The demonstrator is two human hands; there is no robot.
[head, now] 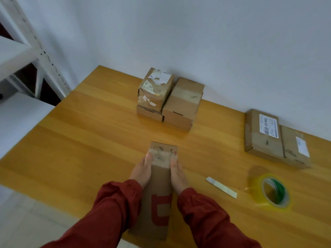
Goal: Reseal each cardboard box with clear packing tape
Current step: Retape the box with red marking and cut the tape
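1. Lengthwise at the near edge of the wooden table [89, 140] lies a long narrow cardboard box [159, 185], with clear tape [160, 158] across its far end.
2. The left hand [142, 170] and right hand [178, 174] flank it, fingers straight, held together and pressed flat against its sides.
3. To its right lie a pale flat strip [221, 187] and a yellowish tape roll [274, 191].
4. Stacked boxes [155, 90] and two flat boxes [263, 133] sit by the wall.

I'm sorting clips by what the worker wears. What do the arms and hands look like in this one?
The left sleeve and right sleeve are long, loose and dark red, of thin crinkled fabric, gathered into elastic cuffs at the wrists. The left hand and right hand are bare: no gloves, and no ring or watch shows.
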